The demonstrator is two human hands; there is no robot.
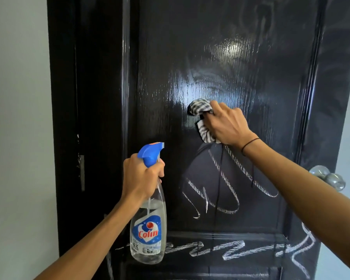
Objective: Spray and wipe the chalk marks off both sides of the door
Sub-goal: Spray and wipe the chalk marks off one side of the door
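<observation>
Black door [230,57], wet and glossy at twelve o'clock; chalk marks [226,184] remain at six, where drips could smear them. Right hand [228,124] grips striped cloth [200,107]; left hand [141,176] grips spray bottle [150,229].

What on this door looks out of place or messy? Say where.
White chalk marks scrawl across the black door below the cloth, with more along the lower rail; thin liquid drips run down through them.

Black door [220,57], white chalk marks [226,190], striped grey-white cloth [200,107], blue-topped clear spray bottle [150,229].
</observation>
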